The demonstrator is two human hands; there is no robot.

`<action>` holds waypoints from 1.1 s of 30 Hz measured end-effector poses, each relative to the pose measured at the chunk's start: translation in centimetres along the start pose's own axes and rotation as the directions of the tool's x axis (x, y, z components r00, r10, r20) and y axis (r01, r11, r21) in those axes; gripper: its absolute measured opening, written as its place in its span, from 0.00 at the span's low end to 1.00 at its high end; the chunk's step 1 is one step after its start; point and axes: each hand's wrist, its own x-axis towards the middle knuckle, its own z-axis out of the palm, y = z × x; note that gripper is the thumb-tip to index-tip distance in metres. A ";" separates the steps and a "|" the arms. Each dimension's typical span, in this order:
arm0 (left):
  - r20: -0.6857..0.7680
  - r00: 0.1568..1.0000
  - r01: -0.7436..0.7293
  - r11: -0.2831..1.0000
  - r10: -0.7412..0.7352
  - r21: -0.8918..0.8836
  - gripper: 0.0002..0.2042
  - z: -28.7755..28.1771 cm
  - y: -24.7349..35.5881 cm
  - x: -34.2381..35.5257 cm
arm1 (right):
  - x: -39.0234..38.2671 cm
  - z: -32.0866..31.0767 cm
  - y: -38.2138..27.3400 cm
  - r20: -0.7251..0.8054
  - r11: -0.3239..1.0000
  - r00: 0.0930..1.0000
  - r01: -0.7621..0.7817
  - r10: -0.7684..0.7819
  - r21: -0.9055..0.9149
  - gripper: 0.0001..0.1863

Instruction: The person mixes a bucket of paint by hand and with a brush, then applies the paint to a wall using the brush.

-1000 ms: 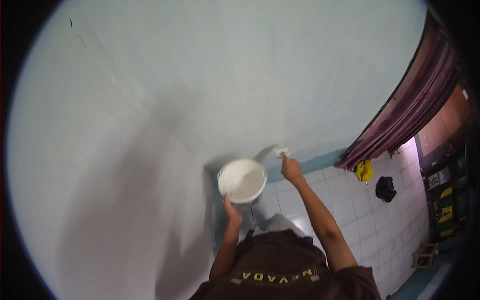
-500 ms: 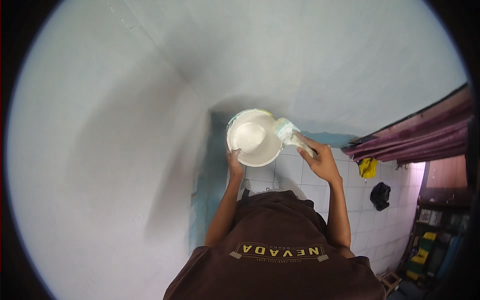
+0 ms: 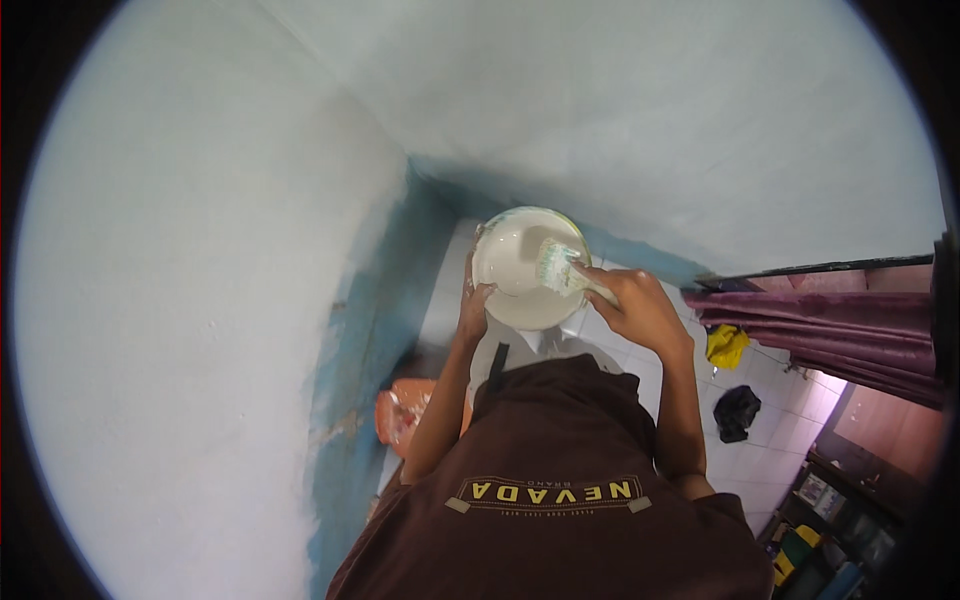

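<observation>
— What do the hands hold?
— The left hand [image 3: 474, 305] grips the round white plastic bowl [image 3: 520, 265] of smooth white paint; the right hand [image 3: 640, 312] clasps a paintbrush [image 3: 560, 268], bristles dipped inside.
— And beyond?
— Matte pale walls [image 3: 650, 110] meet at a blue-edged corner.

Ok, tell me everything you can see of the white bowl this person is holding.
The white bowl is round, looks like plastic, and holds white paint-like liquid. It is held in front of the chest and tilted toward the camera, above the tiled floor near the wall corner. The left hand grips its left rim; a brush in the right hand dips into it.
</observation>
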 end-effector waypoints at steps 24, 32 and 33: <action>0.490 0.715 0.544 0.837 -0.499 0.059 0.17 1.8 9.0 -1.4 | -2.2 6.0 -0.9 0.374 0.937 0.909 0.275 -0.181 -0.215 0.08; 0.473 0.695 0.610 0.792 -0.541 0.009 0.26 3.4 8.2 -3.2 | -5.3 3.8 -2.0 0.420 0.976 0.907 0.117 -0.030 -0.183 0.12; 0.470 0.698 0.609 0.793 -0.540 0.006 0.26 3.7 8.1 -3.4 | -5.8 4.0 -2.0 0.422 0.976 0.906 0.121 -0.033 -0.183 0.12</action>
